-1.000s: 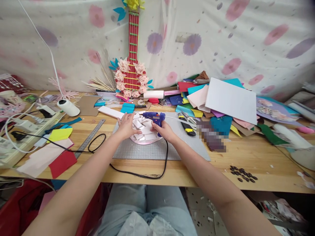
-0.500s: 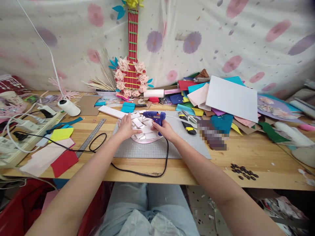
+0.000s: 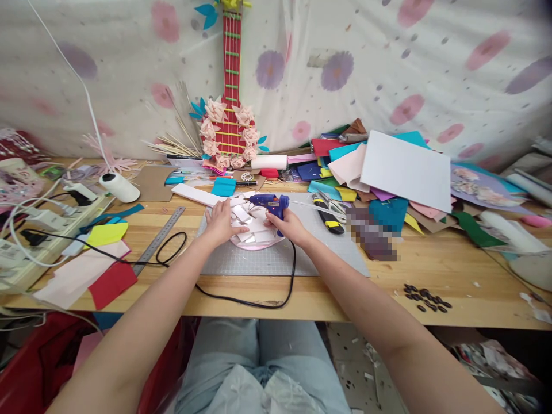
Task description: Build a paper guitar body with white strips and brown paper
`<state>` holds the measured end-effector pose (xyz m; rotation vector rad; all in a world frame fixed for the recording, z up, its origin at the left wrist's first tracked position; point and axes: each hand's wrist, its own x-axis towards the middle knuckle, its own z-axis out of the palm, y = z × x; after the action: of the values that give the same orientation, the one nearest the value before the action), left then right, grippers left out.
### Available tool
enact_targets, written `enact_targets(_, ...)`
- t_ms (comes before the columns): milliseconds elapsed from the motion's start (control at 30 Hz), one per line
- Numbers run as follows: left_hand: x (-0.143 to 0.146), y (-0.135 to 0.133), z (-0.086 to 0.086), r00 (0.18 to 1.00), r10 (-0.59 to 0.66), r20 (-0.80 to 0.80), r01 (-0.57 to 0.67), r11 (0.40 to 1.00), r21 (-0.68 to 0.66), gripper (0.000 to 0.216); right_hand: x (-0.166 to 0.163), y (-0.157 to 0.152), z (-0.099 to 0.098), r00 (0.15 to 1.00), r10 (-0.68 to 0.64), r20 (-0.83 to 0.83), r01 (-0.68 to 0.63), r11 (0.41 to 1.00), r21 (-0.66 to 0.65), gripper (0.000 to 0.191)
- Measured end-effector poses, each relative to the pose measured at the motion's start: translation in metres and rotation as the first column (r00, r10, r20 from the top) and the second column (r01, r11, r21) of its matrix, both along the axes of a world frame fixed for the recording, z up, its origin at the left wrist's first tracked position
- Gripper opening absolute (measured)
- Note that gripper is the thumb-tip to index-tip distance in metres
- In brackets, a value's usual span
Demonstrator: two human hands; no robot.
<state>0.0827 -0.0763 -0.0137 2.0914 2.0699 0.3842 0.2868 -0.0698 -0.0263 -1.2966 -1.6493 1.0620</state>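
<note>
On the grey cutting mat (image 3: 241, 265) lies a round craft piece (image 3: 261, 236) with a pinkish rim, covered in loose-looking white card pieces. My left hand (image 3: 219, 224) rests over its left side, fingers and thumb spread; a long white strip (image 3: 194, 193) reaches out to the left beyond it. A blue glue gun (image 3: 271, 201) is gripped in my right hand (image 3: 291, 225) above the craft piece, nozzle pointing left. A clear glue stick (image 3: 310, 204) sticks out of its back, and its black cord (image 3: 293, 276) loops down across the mat. My palms' undersides are hidden.
A yellow-black cutter (image 3: 330, 218) lies right of the mat, dark oval pieces (image 3: 426, 299) farther right. A steel ruler (image 3: 161, 237), felt scraps (image 3: 112, 284) and a power strip (image 3: 47, 250) are left. Behind stand a red flowered guitar model (image 3: 232, 86) and a white board (image 3: 405, 172).
The whole view has shifted very slightly upward. Both hands and the glue gun keep nearly the same place over the craft piece.
</note>
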Motion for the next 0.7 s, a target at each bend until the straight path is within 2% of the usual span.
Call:
enact_targets(400,-0.0016,0.0002,-0.0036,1.0,-0.016,0.007,0.016,1.0,0.011,0.099,0.0005,0.0001,0.0021,1.0,0.02,0.017,-0.02,1.0,0.011,0.027)
enact_targets(700,0.0003,-0.0009,-0.0017,1.0,0.006,0.004,-0.005,0.999,-0.036,0.098,0.0007,0.0005,0.0018,0.998,0.023,0.057,-0.026,0.999,0.043,0.027)
